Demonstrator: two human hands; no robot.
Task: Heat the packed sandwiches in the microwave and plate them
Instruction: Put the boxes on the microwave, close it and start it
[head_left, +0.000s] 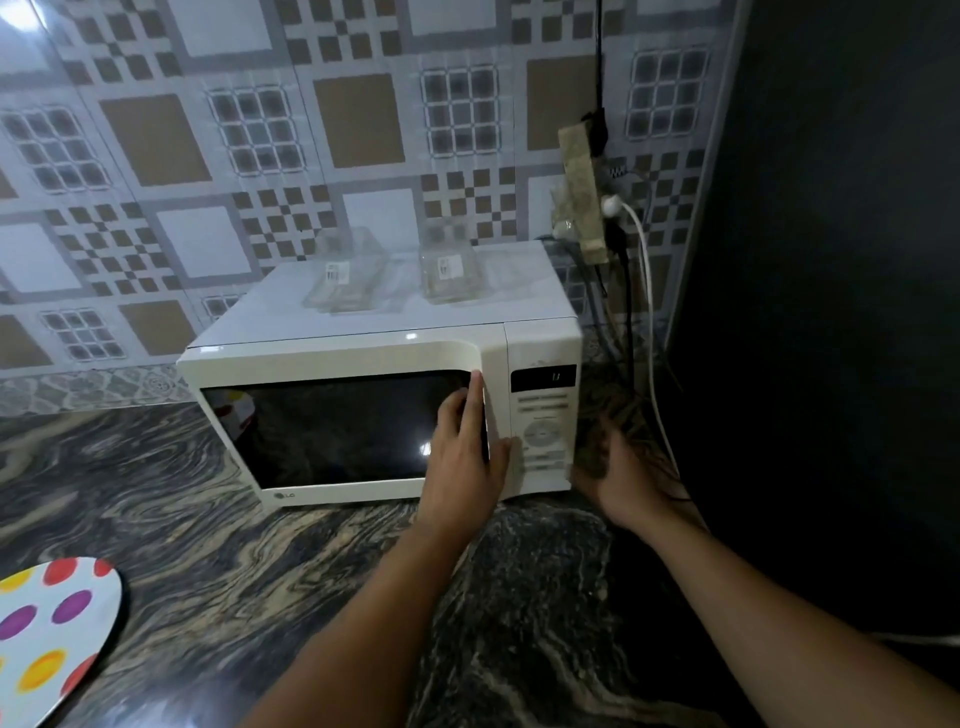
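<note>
**Coach:** Looking through the head view, your left hand (462, 452) lies flat against the right edge of the microwave (374, 395) door, at the centre of the frame, fingers straight and pressed together, thumb spread toward the control panel (543, 426). It grips nothing; it only presses on the door.

**Operator:** And my right hand?

**Coach:** Your right hand (610, 467) sits at the lower right corner of the microwave, beside the panel. It is blurred and shadowed, so I cannot tell whether the fingers are spread or curled, or whether they touch the casing.

**Operator:** Where are the sandwiches?

**Coach:** Two clear packs (400, 273) lie on top of the microwave, upper middle of the frame, side by side and apart. They look see-through and I cannot make out any sandwich in them. The dark door glass hides the inside too, so I cannot say the sandwiches are in there. The spotted plate (57, 634) waits at the lower left on the counter (260, 545), well apart from the oven.

**Operator:** So how do I do this well?

**Coach:** My judgement is that you are working the door. Keep your palm flat and push squarely near the latch side; brace the body with your right hand so the oven does not slide toward the cables (644, 322) at right. Watch the lit display (543, 376) before pressing anything.
</note>
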